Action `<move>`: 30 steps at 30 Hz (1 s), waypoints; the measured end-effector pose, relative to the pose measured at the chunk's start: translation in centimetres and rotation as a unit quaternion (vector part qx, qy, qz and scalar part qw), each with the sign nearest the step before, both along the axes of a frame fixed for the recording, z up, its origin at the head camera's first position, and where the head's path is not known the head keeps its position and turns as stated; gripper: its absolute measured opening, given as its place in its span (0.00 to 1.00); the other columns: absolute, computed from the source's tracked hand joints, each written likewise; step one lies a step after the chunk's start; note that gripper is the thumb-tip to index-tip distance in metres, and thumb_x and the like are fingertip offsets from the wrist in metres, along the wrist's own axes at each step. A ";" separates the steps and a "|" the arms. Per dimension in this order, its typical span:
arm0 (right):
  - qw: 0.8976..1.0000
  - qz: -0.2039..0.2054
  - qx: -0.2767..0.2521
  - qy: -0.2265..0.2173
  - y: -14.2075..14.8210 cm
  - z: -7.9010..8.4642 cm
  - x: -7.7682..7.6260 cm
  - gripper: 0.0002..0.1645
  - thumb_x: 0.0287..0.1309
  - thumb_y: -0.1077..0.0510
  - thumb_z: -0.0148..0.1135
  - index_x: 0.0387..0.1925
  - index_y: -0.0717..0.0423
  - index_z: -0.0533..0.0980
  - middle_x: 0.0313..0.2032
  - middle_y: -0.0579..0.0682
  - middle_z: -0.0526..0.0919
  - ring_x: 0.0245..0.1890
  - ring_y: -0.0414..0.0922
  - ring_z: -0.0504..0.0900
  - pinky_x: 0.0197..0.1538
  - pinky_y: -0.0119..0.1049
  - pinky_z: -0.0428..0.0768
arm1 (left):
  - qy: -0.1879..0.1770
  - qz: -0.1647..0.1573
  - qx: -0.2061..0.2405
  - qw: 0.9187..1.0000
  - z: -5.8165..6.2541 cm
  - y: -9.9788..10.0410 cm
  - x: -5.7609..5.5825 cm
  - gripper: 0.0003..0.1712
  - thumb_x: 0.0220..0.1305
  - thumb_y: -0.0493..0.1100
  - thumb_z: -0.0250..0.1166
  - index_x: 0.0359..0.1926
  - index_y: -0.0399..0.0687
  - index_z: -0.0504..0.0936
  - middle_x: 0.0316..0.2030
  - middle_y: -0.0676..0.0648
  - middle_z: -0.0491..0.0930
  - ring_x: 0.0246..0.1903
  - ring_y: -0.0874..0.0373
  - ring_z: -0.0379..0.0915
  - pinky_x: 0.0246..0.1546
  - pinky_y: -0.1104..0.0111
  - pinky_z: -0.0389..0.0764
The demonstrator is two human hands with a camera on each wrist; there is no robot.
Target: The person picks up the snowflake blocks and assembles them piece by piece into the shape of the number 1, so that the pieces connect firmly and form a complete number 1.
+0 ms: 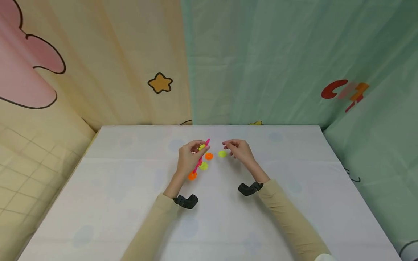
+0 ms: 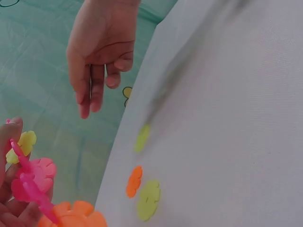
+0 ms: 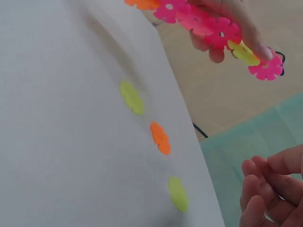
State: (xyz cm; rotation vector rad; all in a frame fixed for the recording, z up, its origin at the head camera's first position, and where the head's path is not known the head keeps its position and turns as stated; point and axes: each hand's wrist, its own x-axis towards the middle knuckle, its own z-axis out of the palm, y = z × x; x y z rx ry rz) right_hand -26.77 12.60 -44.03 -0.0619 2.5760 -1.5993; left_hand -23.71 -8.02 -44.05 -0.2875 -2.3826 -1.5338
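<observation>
My left hand (image 1: 187,158) pinches a chain of interlocking flower-shaped plastic discs (image 3: 222,34), thumb and fingers near its upper end. Pink discs make up most of it, with a yellow disc (image 3: 244,53) near the tip and an orange disc (image 1: 192,175) at the lower end. The chain hangs slanted over the table. To its right, my right hand (image 1: 241,150) is raised with loosely bent fingers and shows nothing between them. Below the hands lie an orange disc (image 3: 160,138), a yellow-green disc (image 1: 222,154) near the right hand, and another yellow-green disc (image 1: 204,166) beside the chain.
A white cloth covers the table (image 1: 215,224), whose far edge meets a beige curtain (image 1: 130,43) and a green curtain (image 1: 261,54). Each wrist bears a black strap device, one of them the left wrist device (image 1: 186,201).
</observation>
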 end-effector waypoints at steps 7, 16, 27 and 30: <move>0.998 0.011 0.069 0.008 0.2 -1.1 -0.8 0.16 0.64 0.54 0.58 0.50 0.56 0.81 0.45 0.57 0.84 0.32 0.52 0.81 0.27 0.29 0.74 | -0.034 0.001 0.024 0.999 0.2 -0.3 0.0 0.13 0.61 0.49 0.67 0.43 0.48 0.85 0.34 0.46 0.85 0.32 0.51 0.77 0.31 0.74 0.77; 0.991 0.014 0.120 -0.049 0.5 -2.6 -1.8 0.19 0.56 0.54 0.67 0.49 0.56 0.80 0.42 0.54 0.82 0.29 0.41 0.78 0.31 0.28 0.76 | -0.050 -0.013 0.050 0.997 0.2 -0.1 -0.1 0.14 0.64 0.48 0.64 0.45 0.45 0.83 0.31 0.40 0.84 0.31 0.37 0.79 0.23 0.75 0.76; 0.977 0.023 0.210 -0.023 -0.4 -3.0 -1.8 0.21 0.53 0.50 0.69 0.48 0.51 0.81 0.40 0.49 0.82 0.40 0.46 0.77 0.42 0.35 0.72 | -0.053 -0.012 0.053 0.997 0.2 0.0 0.3 0.13 0.65 0.46 0.63 0.47 0.45 0.82 0.34 0.40 0.85 0.33 0.38 0.80 0.24 0.74 0.78; 0.976 0.023 0.218 -0.014 -0.6 -2.9 -1.8 0.19 0.53 0.50 0.69 0.46 0.52 0.82 0.41 0.50 0.82 0.41 0.47 0.77 0.44 0.37 0.73 | -0.054 -0.014 0.056 0.997 0.3 0.0 0.3 0.14 0.66 0.47 0.63 0.47 0.45 0.82 0.35 0.40 0.85 0.34 0.39 0.81 0.24 0.75 0.77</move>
